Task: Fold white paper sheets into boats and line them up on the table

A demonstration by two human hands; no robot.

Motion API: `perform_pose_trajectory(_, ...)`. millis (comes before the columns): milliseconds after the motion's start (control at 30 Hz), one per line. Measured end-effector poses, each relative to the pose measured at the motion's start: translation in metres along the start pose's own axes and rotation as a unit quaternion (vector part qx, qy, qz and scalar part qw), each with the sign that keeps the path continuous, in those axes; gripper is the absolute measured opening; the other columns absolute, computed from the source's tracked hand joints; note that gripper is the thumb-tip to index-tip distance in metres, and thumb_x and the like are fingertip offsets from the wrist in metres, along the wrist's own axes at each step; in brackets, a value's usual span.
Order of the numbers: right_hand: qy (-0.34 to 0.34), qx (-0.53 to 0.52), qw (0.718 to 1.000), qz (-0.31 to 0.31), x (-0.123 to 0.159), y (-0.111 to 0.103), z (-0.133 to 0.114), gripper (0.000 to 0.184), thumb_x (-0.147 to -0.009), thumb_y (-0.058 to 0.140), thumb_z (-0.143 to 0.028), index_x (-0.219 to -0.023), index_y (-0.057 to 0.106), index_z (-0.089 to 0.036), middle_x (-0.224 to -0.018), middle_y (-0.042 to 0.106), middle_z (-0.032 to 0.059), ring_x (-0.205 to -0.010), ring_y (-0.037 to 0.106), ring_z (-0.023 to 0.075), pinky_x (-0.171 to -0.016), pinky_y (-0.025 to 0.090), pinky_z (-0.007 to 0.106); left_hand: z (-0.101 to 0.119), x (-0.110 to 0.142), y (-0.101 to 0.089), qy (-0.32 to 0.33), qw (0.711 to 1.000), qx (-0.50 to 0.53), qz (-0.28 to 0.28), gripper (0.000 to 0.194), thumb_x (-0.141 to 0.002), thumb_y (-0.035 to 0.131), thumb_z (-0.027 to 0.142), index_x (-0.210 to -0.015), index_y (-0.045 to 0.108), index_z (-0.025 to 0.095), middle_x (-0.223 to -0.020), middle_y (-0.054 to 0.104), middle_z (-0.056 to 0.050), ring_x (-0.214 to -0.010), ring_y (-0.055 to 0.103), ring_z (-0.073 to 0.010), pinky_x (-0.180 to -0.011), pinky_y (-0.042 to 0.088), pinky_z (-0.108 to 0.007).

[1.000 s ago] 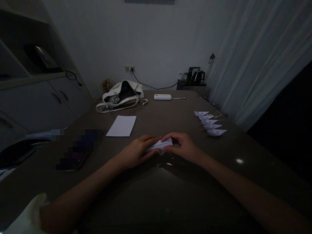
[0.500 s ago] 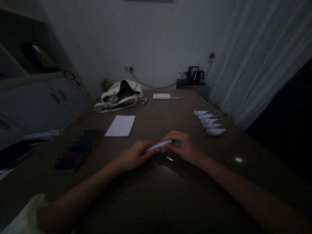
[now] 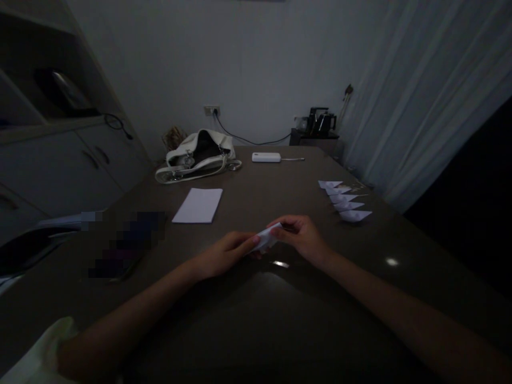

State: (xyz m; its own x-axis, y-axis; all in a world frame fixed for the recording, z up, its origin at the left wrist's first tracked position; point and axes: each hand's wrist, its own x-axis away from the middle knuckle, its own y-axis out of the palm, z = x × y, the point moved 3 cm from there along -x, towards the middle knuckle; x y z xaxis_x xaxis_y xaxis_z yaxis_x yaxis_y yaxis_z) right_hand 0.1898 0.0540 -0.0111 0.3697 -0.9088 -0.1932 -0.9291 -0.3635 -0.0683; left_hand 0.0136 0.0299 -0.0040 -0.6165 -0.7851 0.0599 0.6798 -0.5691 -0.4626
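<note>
A small folded white paper [image 3: 265, 238] is held between my two hands, just above the table's middle. My left hand [image 3: 230, 252] pinches its left end, thumb on top and fingertips beneath. At its right end, my right hand [image 3: 300, 236] grips with the thumb on the near face and fingers behind. The paper's flat side faces me, and fingers hide part of it. To the right stand several folded paper boats [image 3: 354, 215] in a slanting row. A stack of white paper [image 3: 198, 206] lies beyond my left hand.
A white handbag [image 3: 200, 154] rests at the back left of the table [image 3: 256, 325]. Near the far edge lies a white power strip or adapter [image 3: 266, 157] with a short cable. A blurred-out flat object [image 3: 130, 242] is at the left. Light reflections show on the tabletop.
The folded paper has tilted so that its broad face shows, where its thin edge showed before. My left thumb and right thumb have shifted along it. The other things stay put.
</note>
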Motion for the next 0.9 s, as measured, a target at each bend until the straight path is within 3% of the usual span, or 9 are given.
perform_pose_trajectory(567, 0.007, 0.038, 0.999, 0.005, 0.001, 0.001, -0.002, 0.020, -0.074, 0.067, -0.037, -0.078, 0.067, -0.017, -0.073, 0.067, 0.0023, -0.068, 0.062, 0.0143, -0.065, 0.049, 0.027, -0.005, -0.002, 0.003, 0.006, 1.000, -0.018, -0.013, 0.048, -0.092, 0.033, 0.049, -0.084, 0.065, 0.014, -0.078, 0.065, -0.004, -0.075, 0.058, -0.0168, -0.070, 0.044, -0.025)
perform_pose_trajectory(700, -0.018, 0.069, 0.997, -0.027, 0.003, 0.004, -0.003, 0.017, -0.074, 0.066, -0.035, -0.076, 0.068, -0.017, -0.074, 0.067, 0.0026, -0.070, 0.062, 0.0144, -0.066, 0.049, 0.027, -0.006, 0.000, 0.003, -0.024, 0.998, -0.055, 0.002, 0.049, -0.088, 0.038, 0.055, -0.087, 0.067, 0.016, -0.072, 0.061, -0.002, -0.065, 0.053, -0.0146, -0.055, 0.040, -0.021)
perform_pose_trajectory(800, -0.029, 0.077, 0.994, -0.069, 0.006, 0.011, -0.003, 0.017, -0.076, 0.065, -0.033, -0.077, 0.069, -0.017, -0.073, 0.066, 0.0023, -0.068, 0.060, 0.0134, -0.064, 0.048, 0.026, -0.001, 0.002, 0.004, -0.005, 0.997, -0.078, 0.021, 0.050, -0.089, 0.035, 0.055, -0.078, 0.065, 0.015, -0.064, 0.055, 0.000, -0.059, 0.049, -0.0133, -0.052, 0.038, -0.021)
perform_pose_trajectory(900, -0.020, 0.054, 0.995, -0.081, 0.007, 0.016, -0.001, 0.017, -0.077, 0.065, -0.033, -0.077, 0.068, -0.016, -0.069, 0.064, 0.0014, -0.064, 0.059, 0.0124, -0.060, 0.047, 0.024, 0.005, 0.002, 0.007, 0.014, 0.994, -0.105, 0.003, 0.052, -0.092, 0.030, 0.051, -0.072, 0.060, 0.014, -0.057, 0.048, 0.002, -0.052, 0.044, -0.0110, -0.048, 0.034, -0.021)
